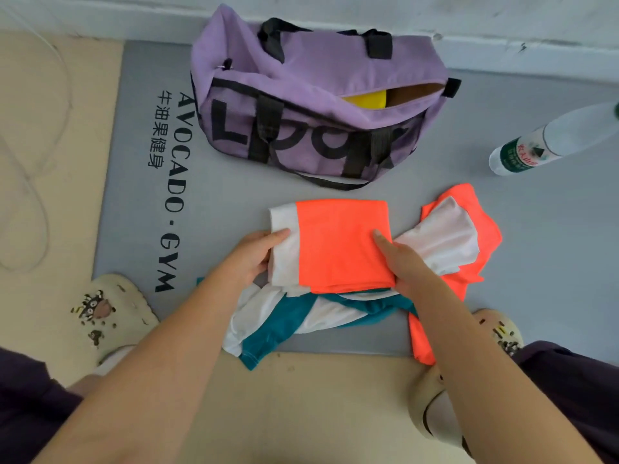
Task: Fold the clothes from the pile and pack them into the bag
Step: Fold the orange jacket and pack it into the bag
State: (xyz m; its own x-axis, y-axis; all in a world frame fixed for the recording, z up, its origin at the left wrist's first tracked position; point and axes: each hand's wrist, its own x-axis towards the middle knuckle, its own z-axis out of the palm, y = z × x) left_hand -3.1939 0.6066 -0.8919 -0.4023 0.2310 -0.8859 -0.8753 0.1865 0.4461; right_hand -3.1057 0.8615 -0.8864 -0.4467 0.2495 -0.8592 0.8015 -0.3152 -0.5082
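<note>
Folded shirt (341,244): light, limp, slippery-looking; left hand (254,256) pinches its white edge, right hand (405,262) grips the opposite edge; lift from both edges.

One purple bag (311,105). One folded orange-white garment (338,246). One crumpled orange-white garment (459,236). One teal-white garment (294,316). One water bottle (536,145). One grey mat (140,195). Two clogs (110,316). Two hands (254,256).
</note>
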